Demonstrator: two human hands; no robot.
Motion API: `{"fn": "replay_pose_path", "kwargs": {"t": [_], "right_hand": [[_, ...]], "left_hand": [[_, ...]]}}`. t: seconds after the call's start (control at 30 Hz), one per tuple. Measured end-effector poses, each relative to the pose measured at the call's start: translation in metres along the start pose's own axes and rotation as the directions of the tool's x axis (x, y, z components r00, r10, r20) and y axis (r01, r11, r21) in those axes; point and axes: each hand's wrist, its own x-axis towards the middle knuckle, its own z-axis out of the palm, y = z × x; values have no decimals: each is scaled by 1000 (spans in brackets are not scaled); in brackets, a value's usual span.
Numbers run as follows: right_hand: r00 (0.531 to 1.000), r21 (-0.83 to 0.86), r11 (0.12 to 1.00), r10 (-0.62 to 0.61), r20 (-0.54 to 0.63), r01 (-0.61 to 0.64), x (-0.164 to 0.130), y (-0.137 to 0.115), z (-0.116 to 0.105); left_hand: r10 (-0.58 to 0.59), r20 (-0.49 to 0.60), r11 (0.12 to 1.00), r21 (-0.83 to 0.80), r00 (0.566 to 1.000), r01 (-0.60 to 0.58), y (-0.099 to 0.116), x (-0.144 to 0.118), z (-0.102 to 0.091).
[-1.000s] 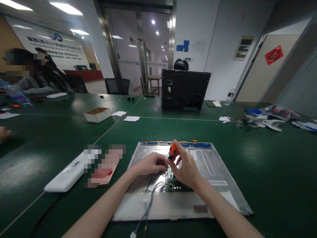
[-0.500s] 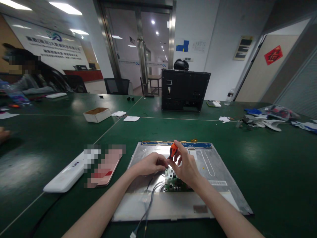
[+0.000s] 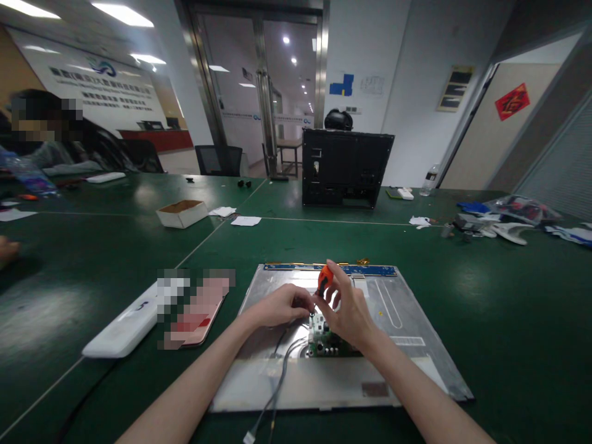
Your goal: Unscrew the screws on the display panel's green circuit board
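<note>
Pinching the orange screwdriver (image 3: 324, 280) in my right hand (image 3: 349, 314), left hand (image 3: 282, 306) fingertips closed steadying its tip, I risk slipping onto the green circuit board (image 3: 321, 339).

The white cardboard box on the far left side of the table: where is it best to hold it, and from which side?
Probably from above, with hands on its two long outer walls. The box sits flat and open-topped on the green table, apart from the papers beside it, so both long sides look free. The low walls may bend; what it contains cannot be seen.
</note>
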Motion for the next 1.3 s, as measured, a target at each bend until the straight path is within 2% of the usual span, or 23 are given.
{"fn": "replay_pose_path", "kwargs": {"t": [0.17,0.4,0.73,1.03,1.3], "right_hand": [[1000,-20,1000,-10,8,10,1,-2,-2],[999,77,997,-13,51,9,1,-4,-4],[1000,-30,1000,0,-5,0,1,2,-1],[1000,138,990,18,25,-21,5,-3,-6],[1000,50,998,25,-12,-25,4,1,-3]], "left_hand": [[-8,-18,1000,9,1000,8,1,0,0],[-8,-10,999,-51,1000,7,-5,2,2],[-7,-45,1000,5,999,8,-9,1,3],[-6,-21,997,-75,1000,4,-7,1,3],[4,-11,997,-75,1000,-5,-5,1,2]]}}
